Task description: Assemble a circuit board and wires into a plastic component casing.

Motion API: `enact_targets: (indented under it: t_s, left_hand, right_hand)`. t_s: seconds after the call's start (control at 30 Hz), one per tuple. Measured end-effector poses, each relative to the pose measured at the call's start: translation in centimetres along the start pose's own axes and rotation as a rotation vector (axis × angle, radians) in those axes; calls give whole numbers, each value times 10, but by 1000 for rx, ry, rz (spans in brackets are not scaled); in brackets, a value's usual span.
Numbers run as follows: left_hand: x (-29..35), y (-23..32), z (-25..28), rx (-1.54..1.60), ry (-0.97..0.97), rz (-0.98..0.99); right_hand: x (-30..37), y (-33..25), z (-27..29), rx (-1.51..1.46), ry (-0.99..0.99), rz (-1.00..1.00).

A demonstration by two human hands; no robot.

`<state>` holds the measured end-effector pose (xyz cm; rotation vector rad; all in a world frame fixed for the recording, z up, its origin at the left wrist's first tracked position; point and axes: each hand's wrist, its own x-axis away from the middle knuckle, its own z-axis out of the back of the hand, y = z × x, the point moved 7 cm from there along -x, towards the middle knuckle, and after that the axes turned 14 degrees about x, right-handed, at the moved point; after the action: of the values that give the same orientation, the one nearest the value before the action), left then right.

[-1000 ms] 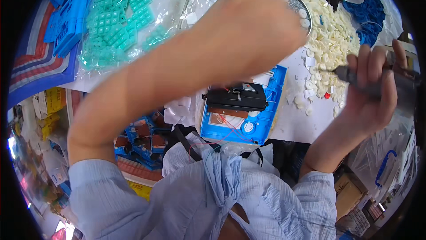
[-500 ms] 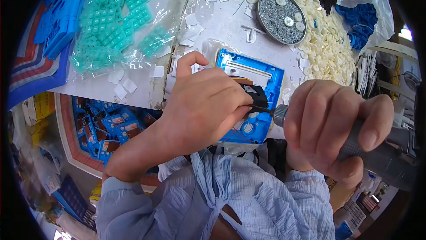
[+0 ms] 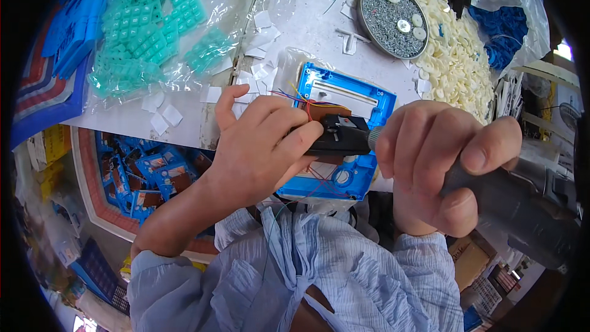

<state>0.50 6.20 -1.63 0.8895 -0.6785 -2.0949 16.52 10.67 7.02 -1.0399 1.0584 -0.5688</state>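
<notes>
My right hand is wrapped round a dark grey electric screwdriver, held level and pointing left. Its tip reaches a small black plastic part carrying a metal piece. My left hand pinches that part at its left side, thumb and fingers pressed against it. Below them lies a blue plastic casing with a long pale slot, a brown board and thin red, yellow and blue wires. The hands and the black part hide much of the casing's middle.
A round tin of small screws stands beyond the casing, beside a pile of cream plastic discs. Teal key sheets in clear plastic lie at left. White paper squares are scattered about. Blue assemblies fill a bin below left.
My left hand has shifted left and slightly down, exposing the black part and wires. My right hand and the screwdriver have moved left, the tip now over the black part.
</notes>
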Motion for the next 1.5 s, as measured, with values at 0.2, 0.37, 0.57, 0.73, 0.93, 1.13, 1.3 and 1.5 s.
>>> enact_targets:
  t_s: [0.2,0.37,0.57,0.73,0.93,1.13,1.3,1.5]
  left_hand:
    - [0,-8,-4,37,-25,-5]
    - [-2,-8,-2,46,-21,-18]
    - [-4,-9,-3,41,-55,-21]
    - [-3,-8,-3,77,18,-64]
    - [-5,-4,-2,82,26,-90]
    - [-6,-5,0,109,27,-129]
    - [-4,-7,0,136,23,-128]
    - [-7,-8,-2,123,-30,-78]
  right_hand:
    - [-1,2,-2,-1,-20,-24]
    - [1,8,-5,-22,-33,-40]
    - [-4,9,-10,-1,-120,-42]
    - [-15,11,-16,49,-286,27]
    - [-24,8,-24,85,-394,76]
    - [-17,7,-34,169,-230,122]
    - [-16,9,-34,213,-261,84]
    - [-13,-15,20,119,-136,97]
